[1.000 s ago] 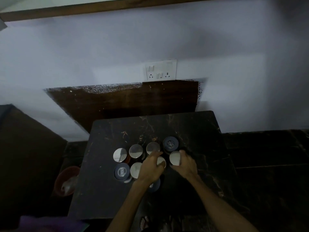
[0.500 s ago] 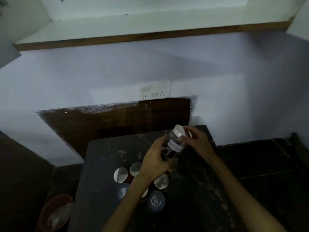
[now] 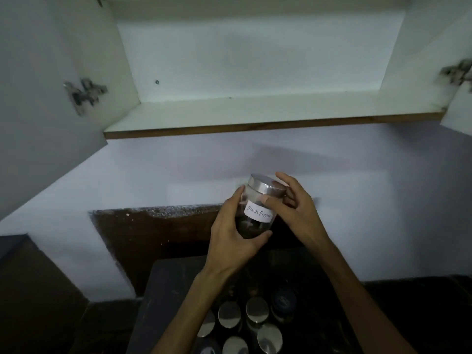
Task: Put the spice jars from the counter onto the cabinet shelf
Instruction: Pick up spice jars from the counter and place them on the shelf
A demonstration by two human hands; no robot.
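Note:
A glass spice jar (image 3: 256, 213) with a silver lid and a white label reading "Black Pepper" is held up in front of the wall, tilted slightly. My left hand (image 3: 233, 235) wraps its lower body from the left. My right hand (image 3: 293, 208) grips it near the lid from the right. Several more jars (image 3: 254, 309) with silver and dark lids stand on the dark counter (image 3: 166, 290) below my arms. The white cabinet shelf (image 3: 255, 111) is above, with nothing on it.
The cabinet's left door (image 3: 38, 98) hangs open at the left; the right door (image 3: 459, 106) is open at the far right edge. A brown wood edge (image 3: 255, 126) fronts the shelf. A pale wall lies between shelf and counter.
Both hands lifted one jar off the counter group and raised it toward the shelf. My view tilted upward, bringing the open cabinet into sight.

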